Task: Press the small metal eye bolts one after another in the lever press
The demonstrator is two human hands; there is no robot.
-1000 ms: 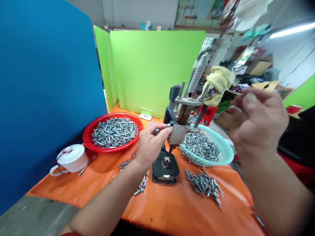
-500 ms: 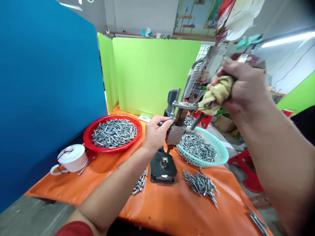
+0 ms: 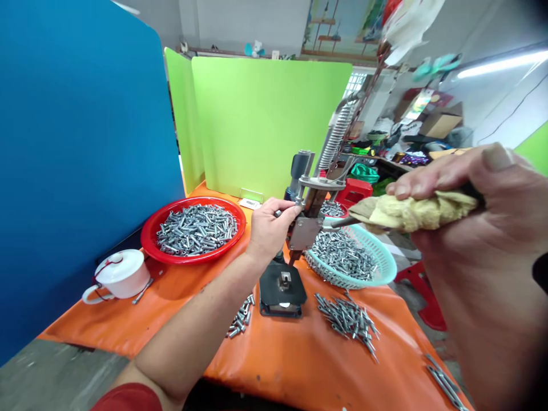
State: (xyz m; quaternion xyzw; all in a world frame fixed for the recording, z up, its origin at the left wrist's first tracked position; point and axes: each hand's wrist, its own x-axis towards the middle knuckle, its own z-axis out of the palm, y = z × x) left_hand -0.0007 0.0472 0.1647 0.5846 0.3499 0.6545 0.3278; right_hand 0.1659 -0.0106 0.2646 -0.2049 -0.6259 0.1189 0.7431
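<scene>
at the hand press (image 3: 306, 228), left hand (image 3: 268, 231) pinches a small metal part (image 3: 279, 213) against its left side; right hand (image 3: 479, 200), nearer the camera, grips the cloth-wrapped lever (image 3: 406, 211) pointing rightward.

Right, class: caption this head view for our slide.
Right hand pulls the cloth-wrapped lever while left hand steadies a part at the press.

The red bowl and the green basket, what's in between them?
In the head view, the left hand and the small metal press sit between the red bowl and the green basket.
</scene>
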